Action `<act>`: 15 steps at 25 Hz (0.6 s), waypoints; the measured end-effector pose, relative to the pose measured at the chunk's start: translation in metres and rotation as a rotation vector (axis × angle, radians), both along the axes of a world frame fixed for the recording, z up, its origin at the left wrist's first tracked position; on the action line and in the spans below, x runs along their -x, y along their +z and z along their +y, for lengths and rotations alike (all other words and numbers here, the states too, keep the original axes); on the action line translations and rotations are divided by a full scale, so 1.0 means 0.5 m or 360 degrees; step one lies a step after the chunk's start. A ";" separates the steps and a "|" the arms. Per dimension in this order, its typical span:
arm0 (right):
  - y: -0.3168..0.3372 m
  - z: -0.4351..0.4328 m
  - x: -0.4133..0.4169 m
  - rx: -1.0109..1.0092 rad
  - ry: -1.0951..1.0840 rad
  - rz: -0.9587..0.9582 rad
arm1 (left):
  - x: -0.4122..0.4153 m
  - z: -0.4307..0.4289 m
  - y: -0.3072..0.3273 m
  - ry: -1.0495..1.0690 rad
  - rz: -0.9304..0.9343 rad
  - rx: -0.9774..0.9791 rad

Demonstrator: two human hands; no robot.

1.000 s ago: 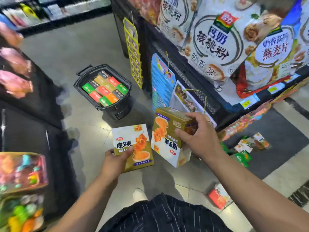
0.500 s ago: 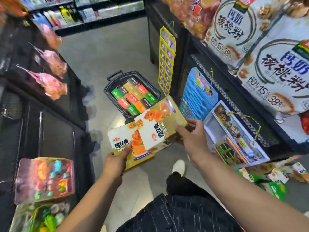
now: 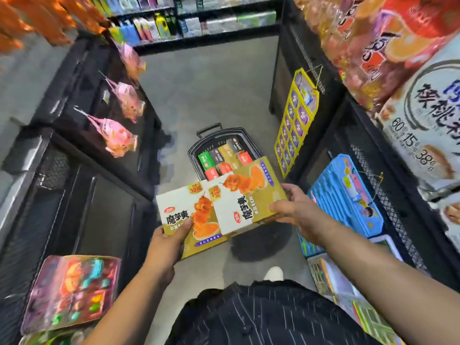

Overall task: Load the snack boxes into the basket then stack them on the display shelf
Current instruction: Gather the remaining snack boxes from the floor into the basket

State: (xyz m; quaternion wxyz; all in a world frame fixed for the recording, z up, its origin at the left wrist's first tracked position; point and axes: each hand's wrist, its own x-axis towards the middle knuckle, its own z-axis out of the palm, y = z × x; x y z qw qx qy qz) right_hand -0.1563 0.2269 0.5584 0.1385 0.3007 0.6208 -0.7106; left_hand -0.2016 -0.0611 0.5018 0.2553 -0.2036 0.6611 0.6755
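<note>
1. The loading step is in hand, I'd say: a person stands in the aisle with a snack box in each hand, and the black basket [image 3: 199,148] sits on the floor just beyond them
2. The left hand [image 3: 167,242] has its grip closed on the near corner of the left box [image 3: 185,215], thumb on the printed face
3. The right hand [image 3: 297,211] has its grip closed on the edge of the right box [image 3: 245,199], which overlaps the left one and hides the basket's near rim
4. The basket already holds small boxes in red, green and black; how full it is below that layer I can't quite tell
5. Next, the pair likely wants carrying forward over the basket and lowering flat onto that layer, one box at a time, without tipping what's packed
</note>
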 end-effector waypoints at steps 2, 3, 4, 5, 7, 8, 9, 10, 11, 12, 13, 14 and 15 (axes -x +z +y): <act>0.002 0.016 0.064 -0.0057 0.0126 -0.0035 | 0.036 0.006 -0.001 0.0041 0.0018 0.0031; -0.001 0.018 0.092 -0.0078 0.0186 -0.0057 | 0.055 0.004 -0.008 0.0069 0.0030 0.0037; -0.003 0.015 0.116 -0.0085 0.0228 -0.0055 | 0.074 -0.001 -0.013 0.0104 0.0057 0.0035; -0.010 0.011 0.143 -0.0070 0.0225 -0.0062 | 0.098 -0.007 -0.020 0.0141 0.0067 0.0049; -0.030 0.000 0.195 0.0023 0.0124 -0.0073 | 0.144 -0.019 -0.032 0.0129 0.0046 0.0102; -0.042 -0.004 0.220 0.0054 0.0063 -0.0082 | 0.172 -0.024 -0.040 0.0077 0.0047 0.0118; -0.053 -0.009 0.242 0.0043 0.0019 -0.0093 | 0.198 -0.026 -0.044 0.0029 0.0039 0.0141; -0.066 -0.011 0.270 0.0012 -0.0012 -0.0103 | 0.232 -0.023 -0.043 -0.0019 0.0051 0.0158; -0.078 -0.012 0.297 0.0001 -0.0016 -0.0115 | 0.266 -0.021 -0.047 -0.0068 0.0062 0.0187; -0.085 -0.012 0.321 0.0015 0.0002 -0.0132 | 0.299 -0.024 -0.056 -0.0125 0.0068 0.0212; -0.089 -0.011 0.344 0.0037 0.0025 -0.0145 | 0.339 -0.026 -0.064 -0.0184 0.0060 0.0229; -0.092 -0.010 0.368 0.0053 0.0054 -0.0155 | 0.385 -0.031 -0.075 -0.0257 0.0069 0.0234; -0.093 -0.013 0.397 0.0046 0.0066 -0.0173 | 0.447 -0.042 -0.093 -0.0330 0.0060 0.0245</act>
